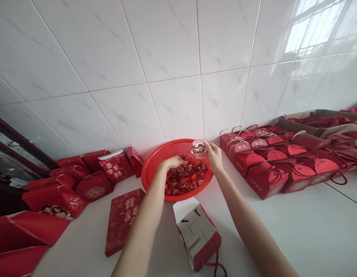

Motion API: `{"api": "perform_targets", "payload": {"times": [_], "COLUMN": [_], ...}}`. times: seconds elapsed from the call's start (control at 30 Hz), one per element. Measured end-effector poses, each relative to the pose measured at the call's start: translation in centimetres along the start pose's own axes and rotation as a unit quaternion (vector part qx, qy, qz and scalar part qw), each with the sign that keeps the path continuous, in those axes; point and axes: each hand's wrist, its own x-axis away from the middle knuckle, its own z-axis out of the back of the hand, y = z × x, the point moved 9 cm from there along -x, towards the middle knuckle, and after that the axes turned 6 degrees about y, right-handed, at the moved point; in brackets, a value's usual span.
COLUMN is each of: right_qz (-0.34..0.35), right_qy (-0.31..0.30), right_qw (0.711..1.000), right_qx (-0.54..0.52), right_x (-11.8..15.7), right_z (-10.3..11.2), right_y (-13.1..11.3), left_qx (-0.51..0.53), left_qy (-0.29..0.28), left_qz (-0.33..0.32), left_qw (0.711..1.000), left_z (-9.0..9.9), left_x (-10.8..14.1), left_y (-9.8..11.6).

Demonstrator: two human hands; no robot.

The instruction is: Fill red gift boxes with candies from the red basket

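Note:
A round red plastic basket (153,157) stands against the tiled wall, with many red-wrapped candies (185,182) inside. My left hand (174,164) reaches over the candies, its fingers curled down; whether it grips one is too small to tell. At the basket's right rim, my right hand (213,154) pinches a round picture piece (199,149) showing a figure within a patterned border. Nearer to me lies an open red box (195,231) with a white interior and a dark red cord handle, untouched by either hand.
Red gift boxes with cord handles (264,154) stand in rows at the right, before a cardboard carton (299,115). A flat red box (120,219) lies left of my left forearm. More red boxes (94,186) crowd the left side.

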Motion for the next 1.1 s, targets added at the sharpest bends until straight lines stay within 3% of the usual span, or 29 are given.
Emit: {"api": "perform_targets", "payload": {"times": [0.3,0.53,0.67,0.8,0.93,1.1], "right_qz": [0.000,0.007,0.008,0.018,0.024,0.029], "right_qy": [0.004,0.004,0.001,0.009,0.039,0.081], "right_qw": [1.000,1.000,1.000,0.999,0.998,0.994], "right_qx": [0.005,0.015,0.018,0.030,0.045,0.067], "right_x": [-0.1,-0.2,-0.3,-0.4,-0.7,-1.1], "right_z": [0.0,0.1,0.1,0.2,0.9,1.9], "right_y": [0.2,0.3,0.5,0.6,1.0,1.5], "left_qx": [-0.104,-0.102,-0.040,0.069,0.201,0.321], "left_qy": [-0.043,-0.055,-0.020,0.055,0.115,0.120], "left_qz": [0.016,0.006,-0.021,-0.081,-0.159,-0.219], "left_qw": [0.994,0.993,0.999,0.993,0.960,0.914], "left_z": [-0.4,-1.1,-0.9,0.8,2.8,3.7], "left_x": [0.4,0.3,0.0,-0.1,0.9,2.4], "left_y": [-0.4,-0.1,0.3,1.8,4.1,5.9]}}
